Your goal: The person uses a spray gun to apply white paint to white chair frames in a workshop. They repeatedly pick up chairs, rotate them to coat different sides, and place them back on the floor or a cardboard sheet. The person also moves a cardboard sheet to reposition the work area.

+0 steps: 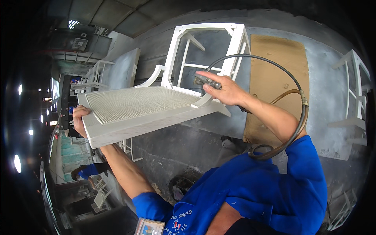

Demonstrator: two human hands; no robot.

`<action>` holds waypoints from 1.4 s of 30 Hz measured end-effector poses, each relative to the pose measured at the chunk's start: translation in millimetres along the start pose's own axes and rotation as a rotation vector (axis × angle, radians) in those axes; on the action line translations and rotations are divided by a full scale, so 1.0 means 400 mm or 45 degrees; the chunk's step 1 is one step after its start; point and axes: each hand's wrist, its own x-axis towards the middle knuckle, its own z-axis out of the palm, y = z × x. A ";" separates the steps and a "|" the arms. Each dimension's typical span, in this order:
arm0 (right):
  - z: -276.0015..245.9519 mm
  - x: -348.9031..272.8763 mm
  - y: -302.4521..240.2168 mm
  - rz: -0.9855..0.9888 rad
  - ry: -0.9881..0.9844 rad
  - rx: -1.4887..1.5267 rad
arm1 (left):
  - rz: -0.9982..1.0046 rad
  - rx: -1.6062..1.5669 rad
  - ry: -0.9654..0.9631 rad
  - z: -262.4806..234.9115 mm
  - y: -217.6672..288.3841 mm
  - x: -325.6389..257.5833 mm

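A white chair [167, 74] lies tipped in front of me, its seat frame standing up and its woven back panel [137, 102] facing upward. My left hand [80, 120] grips the top rail at the panel's far-left end, fingers wrapped over the edge. My right hand [226, 91] is closed around a metal spray gun [208, 81], held near the joint of seat and back. From the gun, a thin black hose [270, 61] arcs to the right and loops back by my right arm. A brown hose [288, 93] runs beside it. The trigger is hidden.
A brown cardboard sheet [278, 74] lies on a grey surface [327, 102] right of the chair. More white chair frames stand at the right [357, 88] and far left [98, 76]. At lower left another person [89, 170] bends near a chair. A dark round container [184, 181] stands below.
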 end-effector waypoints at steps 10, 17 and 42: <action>-0.111 0.046 0.014 -0.074 0.395 -0.137 | -0.099 -0.018 0.026 0.003 0.005 -0.007; -0.109 0.031 -0.011 -0.027 0.239 -0.121 | -0.191 -0.161 0.054 -0.006 -0.006 -0.002; -0.134 0.074 -0.041 -0.046 0.462 -0.112 | -0.037 0.032 0.058 0.014 0.000 -0.004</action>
